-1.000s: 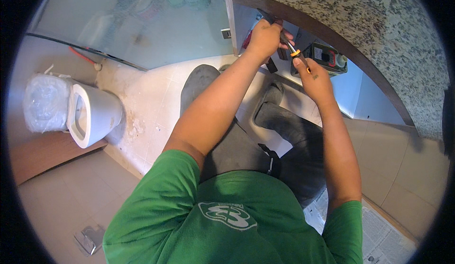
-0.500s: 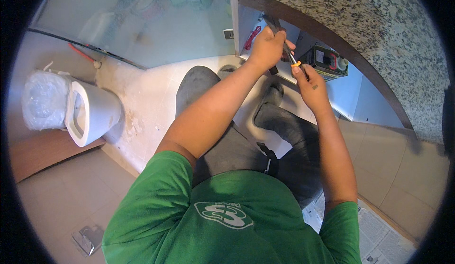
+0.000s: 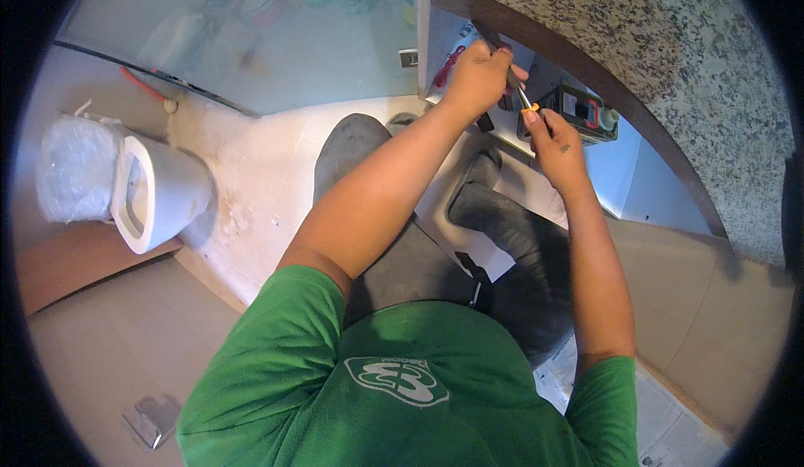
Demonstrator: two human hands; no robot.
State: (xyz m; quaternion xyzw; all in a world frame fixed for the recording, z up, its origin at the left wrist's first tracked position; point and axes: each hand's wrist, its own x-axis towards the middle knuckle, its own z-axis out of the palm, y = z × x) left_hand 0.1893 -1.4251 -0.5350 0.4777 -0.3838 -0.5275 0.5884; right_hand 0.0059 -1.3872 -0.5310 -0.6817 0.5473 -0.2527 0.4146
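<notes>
My left hand (image 3: 481, 77) is closed around a dark, narrow bar (image 3: 489, 35), whose far end points up into the opening of a cabinet. In my right hand (image 3: 559, 150) is a screwdriver (image 3: 524, 98) with a metal shaft and an orange-and-black handle. Its shaft points up and left to the bar beside my left fingers; whether the tip touches the bar is too small to tell. Below my left hand a short dark piece (image 3: 485, 123) shows, and I cannot tell whether it belongs to the bar.
A curved speckled stone countertop (image 3: 653, 65) overhangs the cabinet (image 3: 645, 170). Inside are a dark rectangular can (image 3: 586, 115) and a red coiled cord (image 3: 448, 67). A glass panel (image 3: 318, 56) stands at far left, with a white toilet (image 3: 172, 190) at left. Newspaper (image 3: 670, 417) covers floor at lower right.
My right hand and the screwdriver have shifted slightly right. My left hand keeps its hold on the bar, with the wrist turned a little. The whole view has moved slightly.
</notes>
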